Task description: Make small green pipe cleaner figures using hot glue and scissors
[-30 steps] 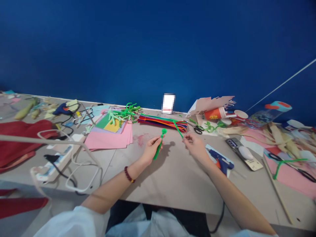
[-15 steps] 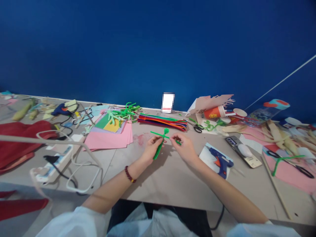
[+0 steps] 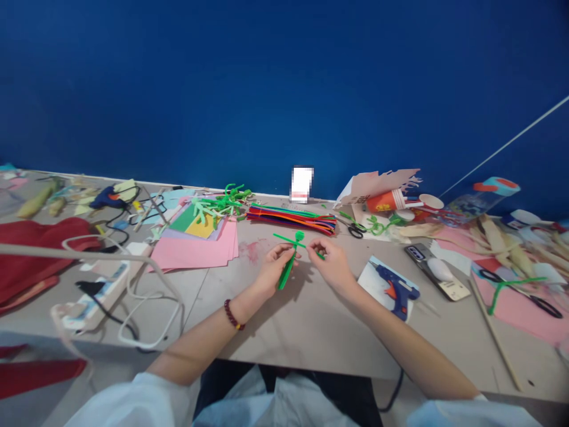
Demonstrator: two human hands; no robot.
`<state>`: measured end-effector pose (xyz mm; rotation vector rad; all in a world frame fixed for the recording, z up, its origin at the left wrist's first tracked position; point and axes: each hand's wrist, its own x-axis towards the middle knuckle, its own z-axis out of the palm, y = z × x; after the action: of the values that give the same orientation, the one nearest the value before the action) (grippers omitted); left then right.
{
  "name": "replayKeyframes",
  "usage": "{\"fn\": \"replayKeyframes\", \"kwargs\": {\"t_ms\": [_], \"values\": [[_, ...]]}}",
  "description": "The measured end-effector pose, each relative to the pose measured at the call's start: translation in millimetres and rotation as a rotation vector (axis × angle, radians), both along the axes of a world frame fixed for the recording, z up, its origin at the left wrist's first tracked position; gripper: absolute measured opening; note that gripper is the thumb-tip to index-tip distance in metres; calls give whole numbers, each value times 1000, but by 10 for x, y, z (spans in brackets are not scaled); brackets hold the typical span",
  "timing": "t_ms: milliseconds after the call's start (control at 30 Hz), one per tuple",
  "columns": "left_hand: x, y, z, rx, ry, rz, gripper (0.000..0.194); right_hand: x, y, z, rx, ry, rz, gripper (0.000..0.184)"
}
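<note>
My left hand [image 3: 272, 268] is closed round a green pipe-cleaner stem [image 3: 287, 272] with a small loop at its top. My right hand [image 3: 331, 262] pinches a second, thinner green pipe cleaner [image 3: 288, 240] that lies crosswise against the stem just under the loop. Both hands are close together above the grey table [image 3: 311, 320]. A bundle of coloured pipe cleaners [image 3: 291, 218] lies just behind them.
Pink and coloured paper sheets [image 3: 198, 240] with green pipe-cleaner shapes lie at left. A power strip [image 3: 95, 296] with cables sits nearer left. A blue glue gun [image 3: 395, 290], a phone [image 3: 418, 255], scissors [image 3: 355, 230], paper cups [image 3: 382, 203] and wooden sticks lie at right.
My right hand moved left to my left hand, bringing the thin green pipe cleaner across the stem. In the last half second both hands barely shifted.
</note>
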<state>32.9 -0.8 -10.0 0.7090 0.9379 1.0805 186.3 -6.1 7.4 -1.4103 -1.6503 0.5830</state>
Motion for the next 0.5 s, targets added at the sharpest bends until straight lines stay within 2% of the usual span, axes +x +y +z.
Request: {"fn": "replayKeyframes", "kwargs": {"t_ms": [500], "values": [[2,7,-31,-2,-70,-21,28,7,-18,19,0,-5,-12,11]]}}
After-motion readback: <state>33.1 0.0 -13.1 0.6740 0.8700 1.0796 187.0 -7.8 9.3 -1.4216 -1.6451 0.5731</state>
